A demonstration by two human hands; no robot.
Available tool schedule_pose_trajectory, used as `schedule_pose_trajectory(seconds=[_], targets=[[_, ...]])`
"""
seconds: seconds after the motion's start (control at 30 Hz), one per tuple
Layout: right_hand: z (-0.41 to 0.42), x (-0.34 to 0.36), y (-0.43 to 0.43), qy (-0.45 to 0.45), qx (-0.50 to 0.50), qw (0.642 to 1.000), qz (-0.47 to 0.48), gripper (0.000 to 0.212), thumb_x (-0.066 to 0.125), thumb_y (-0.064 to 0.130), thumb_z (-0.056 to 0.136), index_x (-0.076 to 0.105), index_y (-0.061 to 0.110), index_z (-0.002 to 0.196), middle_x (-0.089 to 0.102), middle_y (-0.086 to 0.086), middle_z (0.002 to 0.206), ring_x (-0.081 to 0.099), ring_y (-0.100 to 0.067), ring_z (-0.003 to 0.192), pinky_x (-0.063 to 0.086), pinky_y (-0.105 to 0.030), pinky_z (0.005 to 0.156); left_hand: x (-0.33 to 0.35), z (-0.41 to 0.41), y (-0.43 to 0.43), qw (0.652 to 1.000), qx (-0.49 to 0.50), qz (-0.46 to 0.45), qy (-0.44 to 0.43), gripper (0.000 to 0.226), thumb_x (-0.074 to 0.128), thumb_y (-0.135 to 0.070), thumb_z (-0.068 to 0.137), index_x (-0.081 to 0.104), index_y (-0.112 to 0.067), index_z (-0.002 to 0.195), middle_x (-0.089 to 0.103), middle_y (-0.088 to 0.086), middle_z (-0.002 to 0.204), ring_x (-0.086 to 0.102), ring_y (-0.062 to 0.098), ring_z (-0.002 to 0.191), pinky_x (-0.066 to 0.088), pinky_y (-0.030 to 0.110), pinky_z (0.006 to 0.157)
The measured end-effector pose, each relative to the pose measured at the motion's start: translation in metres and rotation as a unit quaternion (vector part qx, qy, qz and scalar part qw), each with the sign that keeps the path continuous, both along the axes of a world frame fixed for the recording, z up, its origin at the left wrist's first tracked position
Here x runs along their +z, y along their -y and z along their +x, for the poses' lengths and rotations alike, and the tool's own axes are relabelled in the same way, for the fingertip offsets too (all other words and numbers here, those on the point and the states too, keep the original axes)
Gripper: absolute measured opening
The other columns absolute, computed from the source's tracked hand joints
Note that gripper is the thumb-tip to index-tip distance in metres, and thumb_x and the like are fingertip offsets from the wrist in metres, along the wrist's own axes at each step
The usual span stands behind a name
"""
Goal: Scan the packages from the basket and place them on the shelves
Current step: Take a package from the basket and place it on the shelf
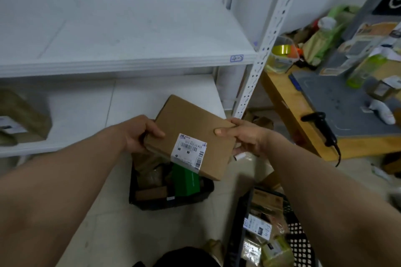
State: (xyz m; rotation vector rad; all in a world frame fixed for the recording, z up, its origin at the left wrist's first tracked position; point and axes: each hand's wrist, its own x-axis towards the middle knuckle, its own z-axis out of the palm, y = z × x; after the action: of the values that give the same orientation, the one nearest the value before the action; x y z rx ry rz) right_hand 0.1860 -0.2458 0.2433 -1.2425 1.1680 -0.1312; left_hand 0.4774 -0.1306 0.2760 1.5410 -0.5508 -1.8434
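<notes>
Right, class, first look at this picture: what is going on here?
A person grips a brown cardboard box with the left hand and right hand at opposite edges, its barcode label facing up. It is above a black basket on the floor with more packages inside, a green package among them. White shelves stand ahead. The scanner lies on the wooden table, in neither hand.

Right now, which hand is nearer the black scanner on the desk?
Right. The right hand grips the right edge of the cardboard box; the scanner lies on the desk to its right. The left hand grips the left edge, farther off.
</notes>
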Motion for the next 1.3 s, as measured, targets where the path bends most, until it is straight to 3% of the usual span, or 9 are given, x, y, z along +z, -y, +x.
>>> schedule_pose_trajectory(seconds=[0.13, 0.23, 0.47, 0.6, 0.7, 0.83, 1.07, 1.2, 1.3], targets=[[0.027, 0.007, -0.009, 0.011, 0.03, 0.999, 0.017, 0.094, 0.1, 0.042, 0.049, 0.056, 0.024, 0.13, 0.072, -0.009, 0.121, 0.069, -0.028, 0.112, 0.055, -0.055, 0.097, 0.008, 0.024, -0.022, 1.0, -0.004, -0.011, 0.025, 0.092, 0.087, -0.004, 0.04, 0.058, -0.006, 0.127, 0.07, 0.019, 0.118, 0.067, 0.038, 0.11, 0.052, 0.05, 0.097], [0.034, 0.011, -0.013, 0.003, 0.038, 0.999, 0.006, 0.07, 0.092, 0.033, 0.069, 0.055, 0.024, 0.129, 0.074, -0.003, 0.114, 0.072, -0.022, 0.107, 0.058, -0.048, 0.093, 0.008, 0.023, -0.032, 0.997, -0.042, -0.007, 0.06, 0.091, 0.096, -0.019, 0.041, 0.063, -0.009, 0.126, 0.07, 0.017, 0.123, 0.06, 0.038, 0.124, 0.038, 0.055, 0.113], [0.02, 0.019, 0.001, -0.006, 0.082, 0.997, 0.009, 0.054, 0.084, 0.01, 0.079, 0.057, 0.021, 0.123, 0.069, -0.007, 0.112, 0.071, -0.024, 0.098, 0.06, -0.033, 0.069, -0.002, 0.004, -0.026, 0.991, -0.052, -0.006, 0.124, 0.066, 0.088, -0.021, 0.062, 0.062, -0.009, 0.122, 0.066, 0.015, 0.12, 0.062, 0.032, 0.11, 0.054, 0.04, 0.082], [0.004, 0.005, 0.025, -0.097, 0.048, 0.994, -0.036, 0.058, 0.09, 0.022, 0.071, 0.06, 0.026, 0.12, 0.066, -0.006, 0.119, 0.069, -0.032, 0.106, 0.06, -0.049, 0.089, -0.012, -0.029, 0.007, 0.976, -0.095, 0.001, 0.196, 0.074, 0.088, -0.034, 0.054, 0.064, -0.013, 0.121, 0.065, 0.013, 0.121, 0.061, 0.034, 0.111, 0.054, 0.038, 0.082], [-0.022, -0.006, 0.046, -0.156, 0.083, 0.982, -0.062, 0.09, 0.093, 0.044, 0.043, 0.058, 0.031, 0.125, 0.059, -0.004, 0.13, 0.063, -0.032, 0.114, 0.057, -0.051, 0.096, -0.013, -0.063, 0.041, 0.976, -0.106, 0.011, 0.191, 0.058, 0.087, -0.027, 0.066, 0.066, -0.011, 0.117, 0.068, 0.016, 0.117, 0.066, 0.033, 0.102, 0.058, 0.04, 0.08], [-0.057, -0.006, 0.074, -0.158, 0.153, 0.975, -0.019, 0.107, 0.095, 0.036, 0.06, 0.036, 0.038, 0.15, 0.047, -0.003, 0.147, 0.052, -0.032, 0.129, 0.047, -0.052, 0.108, -0.011, -0.109, 0.092, 0.969, -0.139, -0.025, 0.201, 0.049, 0.083, -0.021, 0.075, 0.061, -0.016, 0.119, 0.066, 0.014, 0.112, 0.063, 0.031, 0.101, 0.055, 0.043, 0.086], [-0.109, -0.038, 0.118, -0.13, 0.096, 0.983, 0.085, 0.107, 0.094, 0.047, 0.063, 0.033, 0.036, 0.151, 0.055, -0.002, 0.141, 0.052, -0.031, 0.129, 0.044, -0.06, 0.105, -0.047, -0.136, 0.131, 0.996, 0.05, -0.004, 0.078, 0.13, 0.094, -0.019, 0.06, 0.012, -0.032, 0.159, 0.038, 0.01, 0.155, 0.046, 0.03, 0.129, 0.044, 0.045, 0.103], [-0.115, -0.046, 0.128, -0.087, 0.077, 0.987, 0.108, 0.079, 0.087, 0.048, 0.072, 0.049, 0.029, 0.138, 0.063, -0.003, 0.13, 0.058, -0.027, 0.12, 0.049, -0.058, 0.099, -0.065, -0.141, 0.104, 0.995, -0.063, 0.062, 0.044, 0.111, 0.099, -0.025, 0.044, 0.049, -0.029, 0.142, 0.061, 0.006, 0.138, 0.051, 0.028, 0.128, 0.038, 0.052, 0.108], [-0.101, -0.042, 0.129, -0.072, 0.079, 0.988, 0.115, 0.053, 0.082, 0.042, 0.081, 0.058, 0.027, 0.127, 0.068, -0.004, 0.123, 0.063, -0.025, 0.113, 0.054, -0.052, 0.092, -0.069, -0.151, 0.109, 0.998, -0.056, 0.03, 0.017, 0.07, 0.087, -0.009, 0.065, 0.06, -0.029, 0.126, 0.07, 0.004, 0.124, 0.057, 0.03, 0.124, 0.035, 0.057, 0.113]])
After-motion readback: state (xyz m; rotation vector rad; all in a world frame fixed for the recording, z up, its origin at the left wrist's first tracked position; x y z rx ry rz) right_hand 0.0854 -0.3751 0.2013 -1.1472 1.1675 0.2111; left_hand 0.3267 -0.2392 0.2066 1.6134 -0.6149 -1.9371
